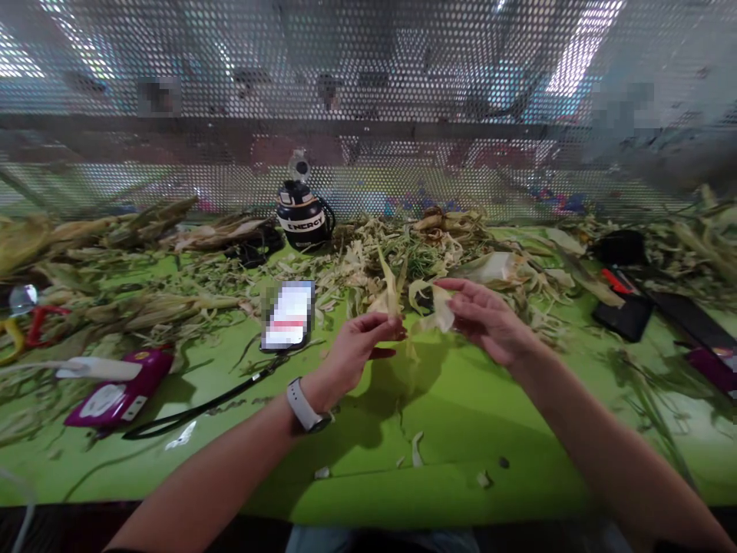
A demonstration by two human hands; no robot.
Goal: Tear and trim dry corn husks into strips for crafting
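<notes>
- I saw a perforated screen [368, 100] standing beyond the worktop's far edge
- Below it spread the green worktop [489, 430]
- Dried husks and shreds [420, 246] lay heaped along its far edge
- A purple device [130, 388] with a white plug sat toward its near left corner
- On my feed the left hand [362, 342] held a narrow pinch on a husk strip [391, 288], which pointed upward above the worktop's middle
- The right hand [489, 321] pinched a pale husk piece [442, 311] just beside it, thumb against fingers
- A black jug [302, 219] stood near the far edge
- A lit phone [288, 315] lay left of the hands
- Small scraps [418, 449] dotted the near edge
</notes>
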